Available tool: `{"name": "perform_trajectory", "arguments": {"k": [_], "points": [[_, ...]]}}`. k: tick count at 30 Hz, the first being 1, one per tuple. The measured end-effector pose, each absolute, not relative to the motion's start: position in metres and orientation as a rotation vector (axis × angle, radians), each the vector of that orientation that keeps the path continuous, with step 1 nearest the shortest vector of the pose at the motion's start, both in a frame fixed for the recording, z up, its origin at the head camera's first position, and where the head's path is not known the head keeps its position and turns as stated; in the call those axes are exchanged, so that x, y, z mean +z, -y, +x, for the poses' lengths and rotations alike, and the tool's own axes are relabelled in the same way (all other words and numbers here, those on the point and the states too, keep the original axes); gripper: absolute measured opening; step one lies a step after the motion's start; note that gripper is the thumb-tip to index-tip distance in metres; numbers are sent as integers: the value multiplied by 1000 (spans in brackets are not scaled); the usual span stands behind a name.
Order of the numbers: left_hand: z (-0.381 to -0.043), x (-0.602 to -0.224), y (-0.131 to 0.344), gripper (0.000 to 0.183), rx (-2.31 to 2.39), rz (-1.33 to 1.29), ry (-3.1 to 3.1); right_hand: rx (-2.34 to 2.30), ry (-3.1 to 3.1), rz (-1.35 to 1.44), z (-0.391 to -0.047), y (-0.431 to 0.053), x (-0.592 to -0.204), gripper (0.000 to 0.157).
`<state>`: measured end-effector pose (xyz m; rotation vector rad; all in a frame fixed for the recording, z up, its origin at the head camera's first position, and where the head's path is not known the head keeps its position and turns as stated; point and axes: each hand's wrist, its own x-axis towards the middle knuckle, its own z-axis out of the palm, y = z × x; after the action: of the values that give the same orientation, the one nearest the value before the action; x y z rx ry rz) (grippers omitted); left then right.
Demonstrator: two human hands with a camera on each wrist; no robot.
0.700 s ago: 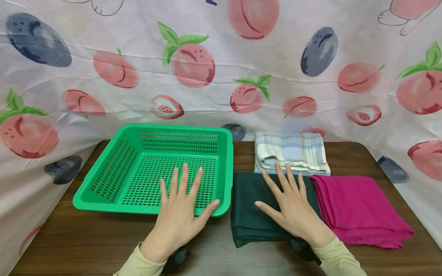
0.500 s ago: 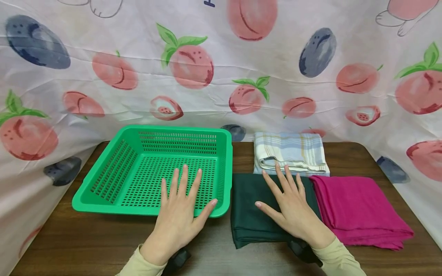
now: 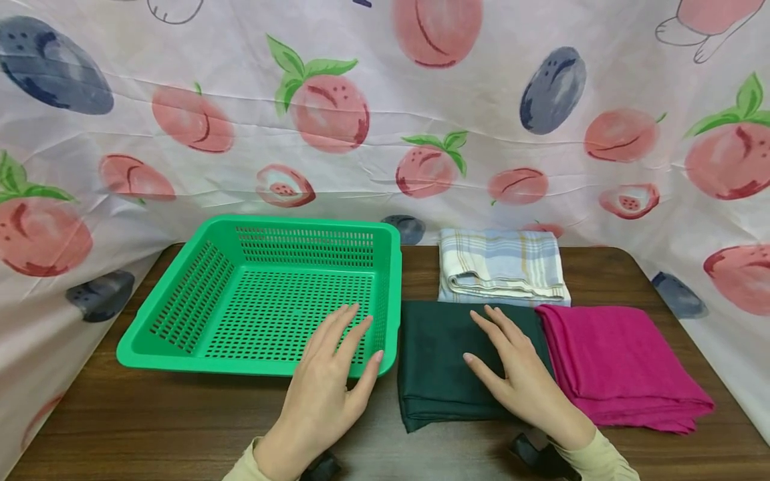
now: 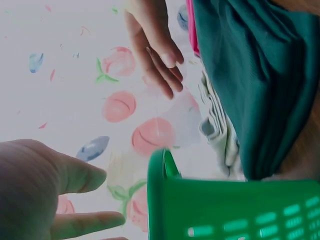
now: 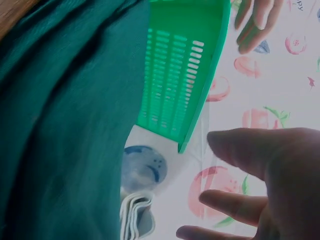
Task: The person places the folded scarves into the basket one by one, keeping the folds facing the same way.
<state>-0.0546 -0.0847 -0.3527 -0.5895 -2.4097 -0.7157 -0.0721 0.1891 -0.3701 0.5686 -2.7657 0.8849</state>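
Observation:
My left hand [image 3: 325, 387] hovers by the front right corner of a green plastic basket [image 3: 259, 365], fingers loosely bent and holding nothing. Above a folded dark green cloth [image 3: 442, 361] is my right hand [image 3: 523, 374], its fingers apart and relaxed, also holding nothing. The right wrist view shows a gap between that hand and the dark green cloth [image 5: 65, 125]. A folded magenta cloth [image 3: 625, 361] lies to the right of the green one. Behind them sits a folded plaid cloth [image 3: 499, 260] in white, blue and yellow. Perforated walls and floor show inside the basket, with no cloth in it.
All of it stands on a dark brown wooden table [image 3: 150, 421]. A white curtain [image 3: 373, 194] printed with fruit hangs right behind the table and along both sides. The basket's right wall stands close beside the green cloth.
Both hands have gone from flat, widely spread fingers to looser, slightly bent ones. The left hand has shifted a little to the right. The head view has turned slightly; the cloths and basket stay put.

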Motion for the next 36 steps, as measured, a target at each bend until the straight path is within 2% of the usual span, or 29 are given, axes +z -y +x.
{"name": "perform_trajectory", "arguments": {"k": [5, 19, 27, 36], "points": [[-50, -351, 75, 34, -782, -688, 2355, 848, 2772, 525, -67, -197, -374, 55], [-33, -369, 38, 20, -903, -943, 2441, 810, 2698, 399, -59, -219, -389, 62], [-33, -392, 28, 34, -890, -847, 2743, 815, 2702, 265, -57, -232, -395, 65], [-32, -401, 21, 61, -950, -719, 2843, 797, 2736, 230, -54, -243, -398, 67]]}}
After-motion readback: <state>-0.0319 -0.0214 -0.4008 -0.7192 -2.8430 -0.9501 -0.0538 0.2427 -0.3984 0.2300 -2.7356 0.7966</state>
